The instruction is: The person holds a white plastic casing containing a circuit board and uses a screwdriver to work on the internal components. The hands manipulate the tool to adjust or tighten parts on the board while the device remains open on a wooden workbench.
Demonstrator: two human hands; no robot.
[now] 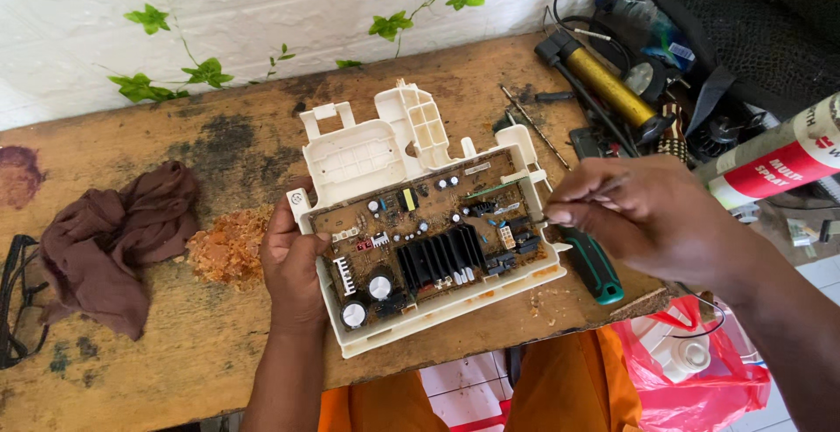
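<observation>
A brown circuit board (429, 231) with capacitors and a black finned heat sink sits in a cream plastic housing (359, 156) on a worn wooden bench (219, 344). My left hand (293, 261) grips the housing's left edge, thumb on the board. My right hand (639, 213) is pinched on a thin metal tool (604, 189) whose tip meets the board's right edge. A green-handled screwdriver (595, 266) lies on the bench under my right hand.
A brown rag (114, 240) and a pile of orange crumbs (229, 244) lie to the left, black glasses (17, 301) at the left edge. Tools, a yellow pump (612, 87) and a spray can (774, 156) crowd the right. A red plastic bag (700, 371) lies below the bench.
</observation>
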